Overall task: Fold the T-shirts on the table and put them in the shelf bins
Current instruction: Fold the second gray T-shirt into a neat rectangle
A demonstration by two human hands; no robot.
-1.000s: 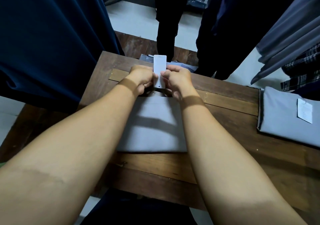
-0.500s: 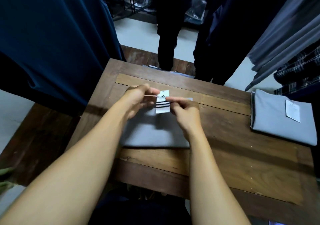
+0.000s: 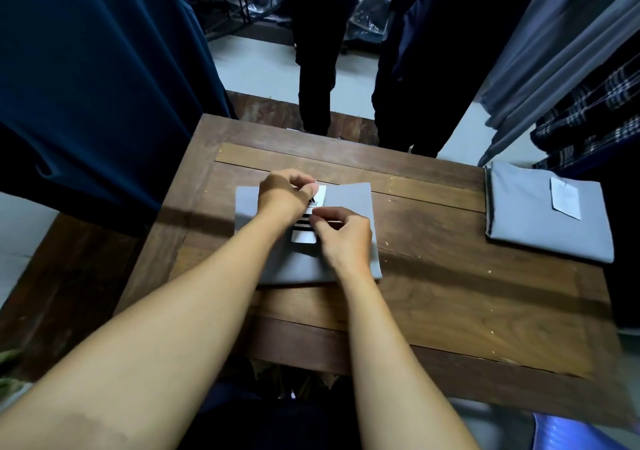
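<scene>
A folded grey T-shirt (image 3: 349, 207) lies on the middle of the wooden table (image 3: 433, 287). Over it, the left hand (image 3: 282, 195) pinches the top of a white paper tag (image 3: 309, 219) and the right hand (image 3: 343, 236) pinches its side. A second folded grey T-shirt (image 3: 540, 221) sits at the table's right edge.

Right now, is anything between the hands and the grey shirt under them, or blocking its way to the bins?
Only the tag: the left hand and right hand both pinch it, and it lies over the shirt. Nothing else covers the shirt. No bins are in view, so that path cannot be judged.
</scene>
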